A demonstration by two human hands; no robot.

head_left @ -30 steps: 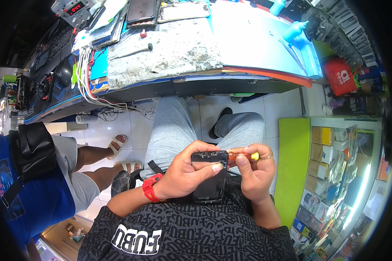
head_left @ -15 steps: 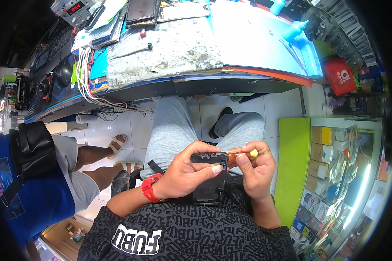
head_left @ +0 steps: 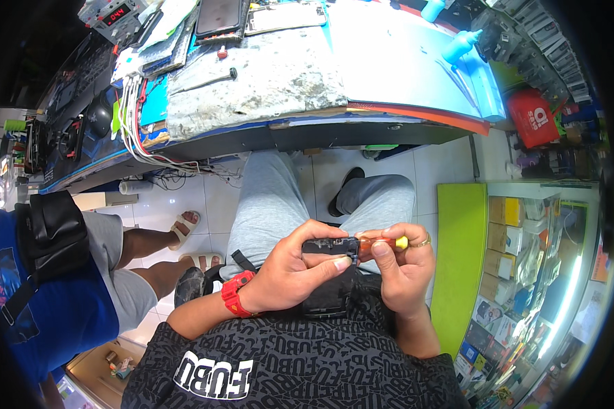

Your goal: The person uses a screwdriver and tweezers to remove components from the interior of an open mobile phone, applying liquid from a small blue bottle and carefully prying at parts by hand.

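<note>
An opened black phone (head_left: 323, 247) is gripped above my lap by my left hand (head_left: 280, 274), its thumb pressing along the lower edge. Dark inner parts show on its upper face. Below the thumb a flat black panel (head_left: 326, 300) extends toward my shirt; whether it is joined to the phone is hidden. Between the thumb and fingers of my right hand (head_left: 406, 276) is a small screwdriver with a clear orange-red handle (head_left: 373, 243) and a yellow end. The screwdriver lies sideways against the phone's right end; its tip is not visible.
Ahead is a workbench with a stained grey mat (head_left: 273, 75), several phones, white cables (head_left: 131, 116) and blue bottles (head_left: 460, 46). A person in a blue shirt (head_left: 68, 273) stands close on my left. At right are a green panel (head_left: 460, 252) and a lit glass display case (head_left: 525, 273).
The phone has tilted, so its upper face looks narrower. My right hand has shifted slightly right, and more of the screwdriver's orange-red handle shows.
</note>
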